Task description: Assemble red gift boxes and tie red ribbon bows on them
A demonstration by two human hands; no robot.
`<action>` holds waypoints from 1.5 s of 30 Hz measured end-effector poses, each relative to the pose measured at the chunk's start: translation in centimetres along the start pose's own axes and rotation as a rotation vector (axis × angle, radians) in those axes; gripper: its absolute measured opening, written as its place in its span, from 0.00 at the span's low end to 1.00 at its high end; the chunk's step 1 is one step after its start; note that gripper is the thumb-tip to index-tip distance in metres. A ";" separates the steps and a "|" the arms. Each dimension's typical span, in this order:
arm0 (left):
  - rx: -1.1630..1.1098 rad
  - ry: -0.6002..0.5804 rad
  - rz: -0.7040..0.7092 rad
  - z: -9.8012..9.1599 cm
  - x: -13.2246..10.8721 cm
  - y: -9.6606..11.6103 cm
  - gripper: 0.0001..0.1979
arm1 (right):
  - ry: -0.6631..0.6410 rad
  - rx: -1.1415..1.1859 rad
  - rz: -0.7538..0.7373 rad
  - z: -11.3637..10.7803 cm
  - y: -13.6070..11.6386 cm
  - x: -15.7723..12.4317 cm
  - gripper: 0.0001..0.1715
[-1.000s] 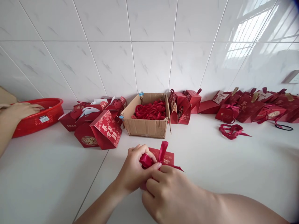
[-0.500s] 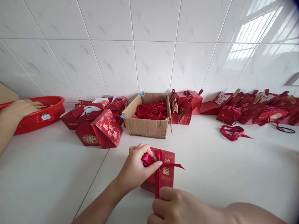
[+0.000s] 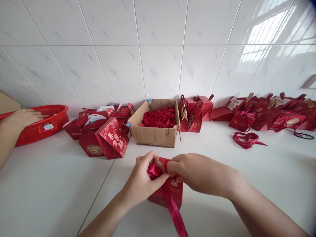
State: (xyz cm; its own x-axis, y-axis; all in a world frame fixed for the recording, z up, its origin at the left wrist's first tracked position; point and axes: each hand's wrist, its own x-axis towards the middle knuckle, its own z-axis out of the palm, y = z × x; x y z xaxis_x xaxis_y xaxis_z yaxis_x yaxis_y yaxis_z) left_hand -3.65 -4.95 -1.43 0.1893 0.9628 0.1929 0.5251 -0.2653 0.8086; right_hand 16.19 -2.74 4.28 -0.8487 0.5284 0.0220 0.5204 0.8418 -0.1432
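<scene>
A red gift box (image 3: pixel 158 197) with gold lettering lies on the counter before me. Over its top runs a shiny red ribbon (image 3: pixel 175 210), one tail hanging down the near side. My left hand (image 3: pixel 145 177) is closed on the ribbon, pinching a gathered loop (image 3: pixel 153 171) on top of the box. From the right, my right hand (image 3: pixel 197 172) reaches over the box, fingers closed at the ribbon beside the left thumb. Its fingers partly hide the crossing of the ribbon and some of the lettering.
A cardboard box (image 3: pixel 154 135) of red ribbons stands by the tiled wall. Red gift boxes (image 3: pixel 113 138) sit left of it, more (image 3: pixel 264 115) at right. A loose ribbon (image 3: pixel 247 141) lies on the counter. Another person's hand (image 3: pixel 21 118) is in a red basket (image 3: pixel 46 131) at far left.
My right hand has moved up from the near side of the box to the ribbon at its top. The ribbon tail, pulled taut before, now hangs loose. My left hand keeps its pinch.
</scene>
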 end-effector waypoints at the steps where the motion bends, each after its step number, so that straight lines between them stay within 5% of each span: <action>1: -0.030 0.001 0.002 0.0 0.0 0.0 0.10 | -0.013 0.024 -0.014 0.1 0.1 0.1 0.13; 12: -0.076 -0.067 -0.008 0.2 0.1 0.1 0.08 | -0.041 0.142 0.045 -0.3 0.0 -0.9 0.14; 23: -0.130 -0.077 0.009 0.1 0.5 0.3 0.09 | -0.234 0.136 0.205 -1.9 1.3 -3.3 0.08; 28: -0.187 -0.095 -0.016 -1.3 0.6 0.3 0.10 | 0.034 0.314 0.228 -2.0 2.6 -1.3 0.08; 31: -0.108 -0.058 0.008 -2.5 0.7 0.0 0.15 | 0.199 0.438 0.107 -1.2 3.4 0.2 0.18; 39: 0.124 -0.268 0.051 -3.6 0.3 -0.4 0.06 | 0.106 0.461 0.067 0.6 3.0 1.9 0.14; 45: 0.023 -0.337 0.009 -3.1 0.2 -0.7 0.08 | 0.113 0.463 0.055 0.5 2.7 1.9 0.04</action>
State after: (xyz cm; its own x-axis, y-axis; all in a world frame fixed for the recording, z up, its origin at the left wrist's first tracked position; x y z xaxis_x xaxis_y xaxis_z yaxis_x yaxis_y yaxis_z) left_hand -6.57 -4.44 -0.20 0.4557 0.8901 0.0020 0.5398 -0.2781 0.7945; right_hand 15.92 0.50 3.41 -0.7920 0.6014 0.1058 0.4459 0.6879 -0.5726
